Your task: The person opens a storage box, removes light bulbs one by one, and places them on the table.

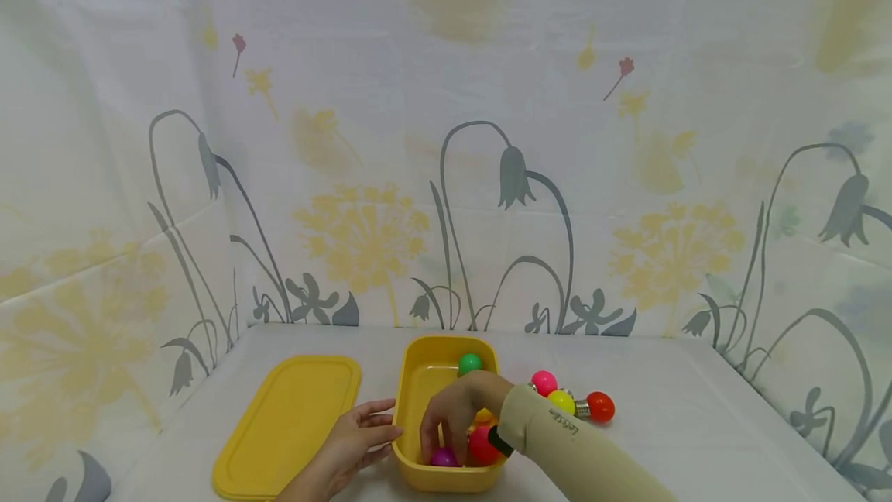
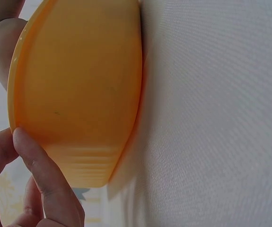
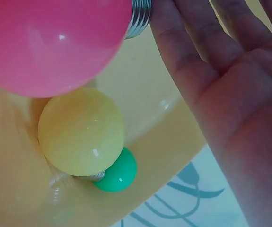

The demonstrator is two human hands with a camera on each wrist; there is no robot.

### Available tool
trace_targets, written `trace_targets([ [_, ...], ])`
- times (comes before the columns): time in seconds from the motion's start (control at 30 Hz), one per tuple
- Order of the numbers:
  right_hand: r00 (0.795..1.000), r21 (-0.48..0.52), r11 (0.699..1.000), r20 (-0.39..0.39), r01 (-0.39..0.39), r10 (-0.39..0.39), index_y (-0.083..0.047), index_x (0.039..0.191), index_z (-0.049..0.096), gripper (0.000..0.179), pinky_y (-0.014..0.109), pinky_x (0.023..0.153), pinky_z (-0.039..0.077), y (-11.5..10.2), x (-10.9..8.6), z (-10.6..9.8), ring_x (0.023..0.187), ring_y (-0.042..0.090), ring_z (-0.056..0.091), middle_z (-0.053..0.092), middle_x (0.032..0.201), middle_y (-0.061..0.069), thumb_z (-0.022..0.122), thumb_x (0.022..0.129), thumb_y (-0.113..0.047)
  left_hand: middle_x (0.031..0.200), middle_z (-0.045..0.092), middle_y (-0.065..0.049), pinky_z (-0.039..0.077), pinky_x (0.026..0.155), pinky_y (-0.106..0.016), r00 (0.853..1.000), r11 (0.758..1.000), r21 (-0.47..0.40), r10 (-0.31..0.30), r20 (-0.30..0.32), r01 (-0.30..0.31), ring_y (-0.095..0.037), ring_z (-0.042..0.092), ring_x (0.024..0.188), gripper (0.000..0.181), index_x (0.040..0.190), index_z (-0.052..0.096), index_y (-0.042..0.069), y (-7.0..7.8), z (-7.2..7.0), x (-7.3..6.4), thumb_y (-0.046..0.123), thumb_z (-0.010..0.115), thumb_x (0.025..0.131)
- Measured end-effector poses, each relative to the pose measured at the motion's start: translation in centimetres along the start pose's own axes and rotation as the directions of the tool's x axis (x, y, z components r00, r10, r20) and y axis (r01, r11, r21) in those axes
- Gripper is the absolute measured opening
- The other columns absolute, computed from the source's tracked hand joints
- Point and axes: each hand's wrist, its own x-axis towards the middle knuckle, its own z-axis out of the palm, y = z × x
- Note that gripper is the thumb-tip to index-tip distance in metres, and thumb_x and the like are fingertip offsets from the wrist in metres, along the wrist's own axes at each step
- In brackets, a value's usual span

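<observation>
A yellow plastic box (image 1: 416,393) stands in the middle, long side away from me. At its left rim is my left hand (image 1: 357,440), and the left wrist view shows thumb and finger pinching the rim. My right hand (image 1: 453,409) reaches down into the near end of the box, fingers around a purple toy light bulb (image 1: 444,457); their tips are partly hidden. Beside it lies a pink-red bulb (image 3: 55,42) with a silver screw base. Further along inside are a yellow-orange bulb (image 3: 81,132) and a green bulb (image 1: 470,364).
To the left lies a flat yellow lid (image 1: 289,421) on the white table (image 1: 669,440). Right of the box, behind my sleeve, are a pink bulb (image 1: 543,383), a yellow bulb (image 1: 561,401) and a red bulb (image 1: 600,407). A flower-patterned curtain (image 1: 418,99) hangs behind the table.
</observation>
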Motion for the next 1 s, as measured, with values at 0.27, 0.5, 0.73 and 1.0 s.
trace_targets([
  [0.27,0.994,0.024,0.998,-0.099,0.055,-0.052,-0.015,0.102,0.066,0.034,0.020,0.074,0.050,-8.1,-8.8,0.5,0.082,0.008,0.059,0.061,0.091,-0.007,0.069,0.077,0.008,0.104,0.057,-0.016,0.054,0.072,-0.031,1.000,1.000,0.006,-0.013,-0.011,0.013,-0.016,0.060,0.076,0.056,0.130,0.046,-0.006,0.2,0.2,-0.1,0.006,0.071,0.082],
  [0.5,0.973,0.043,0.988,-0.182,0.149,-0.139,-0.010,0.105,0.065,0.033,0.020,0.076,0.049,-8.5,-10.9,0.5,0.084,0.007,0.058,0.061,0.093,-0.009,0.068,0.078,0.008,0.103,0.057,-0.015,0.054,0.072,-0.031,1.000,1.000,-0.002,-0.017,-0.015,0.017,-0.016,0.060,0.076,0.057,0.130,0.046,-0.006,0.1,0.1,-0.1,0.006,0.072,0.081],
  [0.73,0.953,0.130,0.972,-0.260,0.196,-0.157,-0.014,0.102,0.064,0.032,0.023,0.073,0.051,-7.6,-12.0,0.6,0.083,0.010,0.059,0.061,0.093,-0.005,0.071,0.077,0.005,0.102,0.057,-0.014,0.054,0.071,-0.031,1.000,1.000,0.005,-0.003,-0.008,0.003,-0.015,0.059,0.075,0.057,0.129,0.046,-0.007,0.0,0.0,0.0,0.006,0.072,0.081],
  [1.0,0.907,0.168,0.953,-0.384,0.253,-0.174,-0.014,0.104,0.064,0.032,0.024,0.072,0.052,-7.0,-13.7,1.5,0.082,0.013,0.060,0.063,0.092,-0.004,0.071,0.078,0.003,0.102,0.056,-0.013,0.054,0.072,-0.032,1.000,1.000,0.012,-0.016,-0.023,0.016,-0.015,0.060,0.077,0.057,0.129,0.046,-0.006,0.2,0.1,0.0,0.005,0.072,0.080],
])
